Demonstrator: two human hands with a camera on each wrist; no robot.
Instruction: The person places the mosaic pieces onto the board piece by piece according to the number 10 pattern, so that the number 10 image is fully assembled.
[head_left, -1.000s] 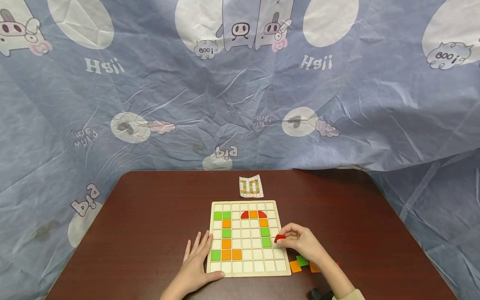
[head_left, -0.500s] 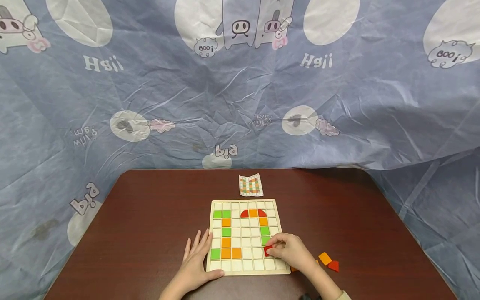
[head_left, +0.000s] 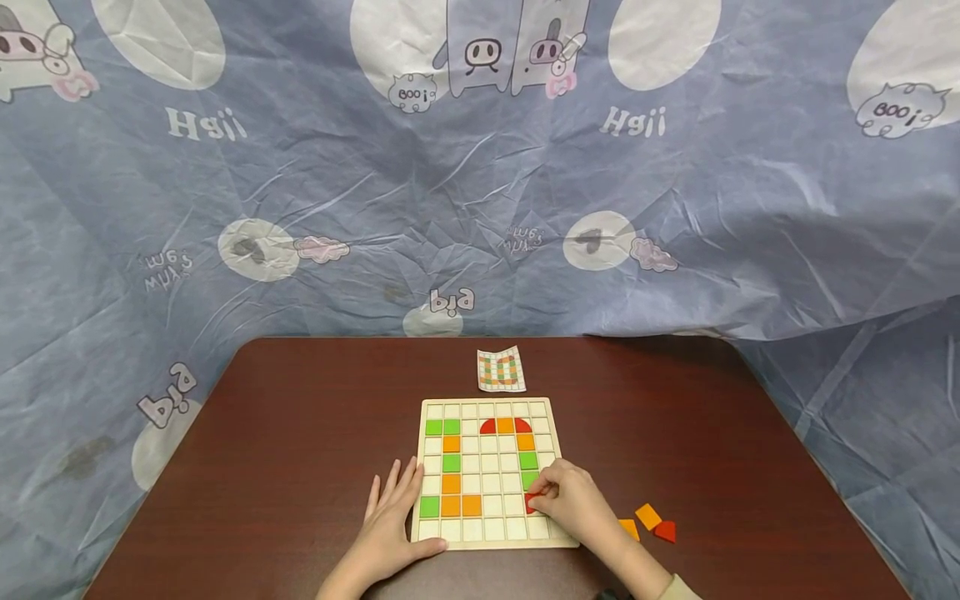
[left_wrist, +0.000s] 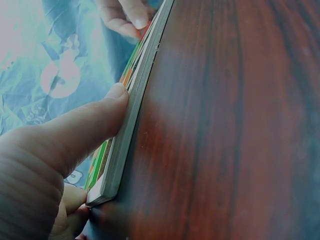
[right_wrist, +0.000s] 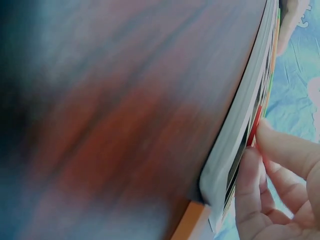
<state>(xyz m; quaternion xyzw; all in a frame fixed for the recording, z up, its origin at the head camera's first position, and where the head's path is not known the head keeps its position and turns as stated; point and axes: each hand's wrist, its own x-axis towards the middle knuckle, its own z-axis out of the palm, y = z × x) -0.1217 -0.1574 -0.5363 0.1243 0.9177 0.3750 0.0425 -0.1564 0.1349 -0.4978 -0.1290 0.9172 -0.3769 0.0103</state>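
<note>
A wooden grid board [head_left: 491, 543] lies on the table, with green, orange and red tiles in several of its cells. My left hand [head_left: 385, 521] rests along the board's left edge, fingers spread and thumb at the near corner; the left wrist view shows that thumb [left_wrist: 95, 120] against the rim. Over the right part of the board, my right hand [head_left: 573, 500] pinches a red tile [head_left: 529, 502] at a cell just below a green tile [head_left: 529, 480]. Fingers partly hide its shape. In the right wrist view the red tile [right_wrist: 254, 125] sits low at the board's surface by the fingertips.
A small printed pattern card [head_left: 501, 370] lies beyond the board. Loose pieces lie right of the board: an orange tile [head_left: 648, 517], a red piece [head_left: 665, 532] and another orange tile [head_left: 629, 527] partly behind the right arm. A patterned cloth [head_left: 480, 183] hangs behind the table.
My right hand has carried the red tile leftward from the board's right edge into the column under the green tiles. The left hand has stayed in place.
</note>
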